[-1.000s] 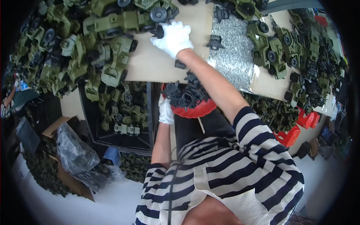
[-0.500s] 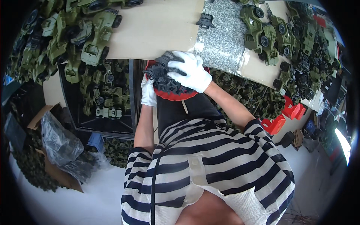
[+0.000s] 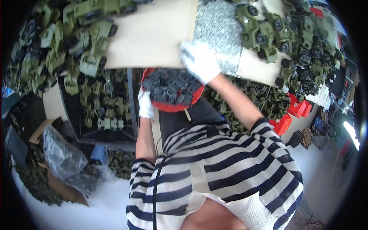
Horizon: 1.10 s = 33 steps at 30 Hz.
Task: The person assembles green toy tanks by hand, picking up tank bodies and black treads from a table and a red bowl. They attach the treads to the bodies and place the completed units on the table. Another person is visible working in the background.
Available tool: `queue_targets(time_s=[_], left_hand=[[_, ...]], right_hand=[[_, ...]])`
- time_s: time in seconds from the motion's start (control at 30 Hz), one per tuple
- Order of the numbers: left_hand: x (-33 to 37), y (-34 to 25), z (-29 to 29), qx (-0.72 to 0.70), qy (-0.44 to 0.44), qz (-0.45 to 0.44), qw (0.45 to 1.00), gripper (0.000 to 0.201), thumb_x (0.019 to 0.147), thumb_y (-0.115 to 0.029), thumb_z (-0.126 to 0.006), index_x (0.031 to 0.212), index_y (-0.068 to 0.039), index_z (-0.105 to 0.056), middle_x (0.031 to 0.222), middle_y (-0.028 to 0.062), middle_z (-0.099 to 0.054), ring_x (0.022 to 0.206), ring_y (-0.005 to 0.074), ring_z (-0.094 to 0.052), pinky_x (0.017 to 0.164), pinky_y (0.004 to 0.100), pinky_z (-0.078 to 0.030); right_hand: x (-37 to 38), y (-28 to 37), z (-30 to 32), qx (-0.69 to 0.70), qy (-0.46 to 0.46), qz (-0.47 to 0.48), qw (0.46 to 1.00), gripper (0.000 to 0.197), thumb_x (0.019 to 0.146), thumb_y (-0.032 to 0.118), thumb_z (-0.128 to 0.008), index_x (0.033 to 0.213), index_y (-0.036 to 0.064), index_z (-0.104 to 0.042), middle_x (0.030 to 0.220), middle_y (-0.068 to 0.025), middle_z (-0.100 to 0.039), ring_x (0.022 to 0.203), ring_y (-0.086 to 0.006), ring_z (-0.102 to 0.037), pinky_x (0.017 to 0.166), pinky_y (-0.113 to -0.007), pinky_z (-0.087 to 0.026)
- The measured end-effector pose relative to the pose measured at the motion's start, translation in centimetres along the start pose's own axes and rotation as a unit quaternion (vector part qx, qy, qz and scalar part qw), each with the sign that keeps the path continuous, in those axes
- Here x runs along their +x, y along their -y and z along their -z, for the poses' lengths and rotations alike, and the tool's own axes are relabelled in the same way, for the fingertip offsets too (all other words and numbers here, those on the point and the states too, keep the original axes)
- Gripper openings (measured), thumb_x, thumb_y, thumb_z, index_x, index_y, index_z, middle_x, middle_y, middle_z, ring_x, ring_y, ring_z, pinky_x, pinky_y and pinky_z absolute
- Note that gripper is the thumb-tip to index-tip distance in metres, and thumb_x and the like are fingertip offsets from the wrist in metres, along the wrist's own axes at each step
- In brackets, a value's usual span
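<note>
A red basket (image 3: 197,100) with a wavy rim sits at the near table edge, above my dark-clad lap. It is filled with small black plastic parts (image 3: 172,86). My white-gloved left hand (image 3: 146,105) grips the basket's left side; some of its fingers are hidden behind the rim. Just above the basket's right side is my right hand (image 3: 201,61), also gloved in white, over the table edge. Motion smears its fingers, so whether it holds anything cannot be made out.
Olive-green toy vehicles pile up on the table's left (image 3: 92,46) and right (image 3: 264,36). Beige board (image 3: 153,34) and a speckled grey sheet (image 3: 218,30) cover the middle. Below are a dark crate (image 3: 103,140) of green toys, crumpled clear plastic (image 3: 65,149) and red plastic pieces (image 3: 299,107).
My right hand has lifted off the black parts and moved up and right. A black part seen on the table before no longer shows there. The whole view has shifted slightly.
</note>
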<state>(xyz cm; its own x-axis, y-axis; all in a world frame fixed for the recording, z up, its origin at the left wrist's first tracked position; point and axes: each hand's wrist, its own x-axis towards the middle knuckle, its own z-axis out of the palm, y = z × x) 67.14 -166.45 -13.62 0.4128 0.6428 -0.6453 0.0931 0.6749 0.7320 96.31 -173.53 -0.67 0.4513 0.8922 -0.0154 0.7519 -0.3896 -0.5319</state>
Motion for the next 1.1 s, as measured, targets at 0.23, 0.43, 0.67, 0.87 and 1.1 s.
queue_targets(time_s=[0.23,0.43,0.67,0.87,1.1], left_hand=[[-0.4,0.6,0.2,-0.047,-0.016,0.042,0.998,0.049,0.091,0.0,-0.043,0.14,-0.005,-0.05,0.133,0.0068,-0.059,0.121,0.021,-0.057,0.105,0.0366,-0.045],[-0.8,-0.3,-0.7,-0.05,-0.012,0.019,0.998,0.044,0.094,0.001,-0.042,0.136,-0.005,-0.053,0.127,0.0062,-0.061,0.115,0.0197,-0.059,0.102,0.0345,-0.048],[0.7,0.6,0.2,-0.057,0.011,0.039,0.998,0.045,0.092,0.004,-0.044,0.135,-0.006,-0.054,0.127,0.0067,-0.061,0.115,0.0211,-0.06,0.102,0.0364,-0.048],[1.0,0.9,0.8,-0.038,-0.012,0.04,0.998,0.045,0.09,0.006,-0.045,0.133,-0.007,-0.055,0.124,0.0064,-0.062,0.112,0.0215,-0.061,0.098,0.0368,-0.051],[1.3,0.0,0.5,-0.038,0.007,0.058,0.998,0.046,0.09,0.006,-0.047,0.133,-0.007,-0.055,0.126,0.0079,-0.062,0.11,0.0226,-0.062,0.097,0.0379,-0.053]], right_hand=[[3.0,-0.9,3.0,0.064,-0.092,-0.049,0.992,0.047,0.089,0.038,-0.063,0.126,0.0078,-0.058,0.128,-0.0183,-0.058,0.124,-0.0382,-0.049,0.104,-0.051,-0.034],[15.4,-4.7,7.5,-0.097,-0.186,-0.123,0.97,0.056,0.083,0.028,-0.066,0.132,0.006,-0.048,0.125,-0.0188,-0.053,0.118,-0.0355,-0.048,0.098,-0.05,-0.037],[21.5,-9.7,15.6,-0.332,-0.067,-0.168,0.926,0.036,0.076,0.024,-0.067,0.108,0.0075,-0.062,0.093,-0.0136,-0.07,0.091,-0.032,-0.066,0.083,-0.043,-0.051],[10.7,-3.7,21.5,-0.305,-0.079,-0.174,0.933,0.048,0.074,0.03,-0.069,0.117,0.0105,-0.062,0.097,-0.0148,-0.068,0.094,-0.0334,-0.065,0.081,-0.044,-0.052],[3.5,-9.8,26.2,-0.444,-0.218,-0.28,0.823,0.05,0.075,0.035,-0.076,0.115,0.0106,-0.06,0.122,-0.0121,-0.059,0.114,-0.0316,-0.056,0.086,-0.047,-0.048]])
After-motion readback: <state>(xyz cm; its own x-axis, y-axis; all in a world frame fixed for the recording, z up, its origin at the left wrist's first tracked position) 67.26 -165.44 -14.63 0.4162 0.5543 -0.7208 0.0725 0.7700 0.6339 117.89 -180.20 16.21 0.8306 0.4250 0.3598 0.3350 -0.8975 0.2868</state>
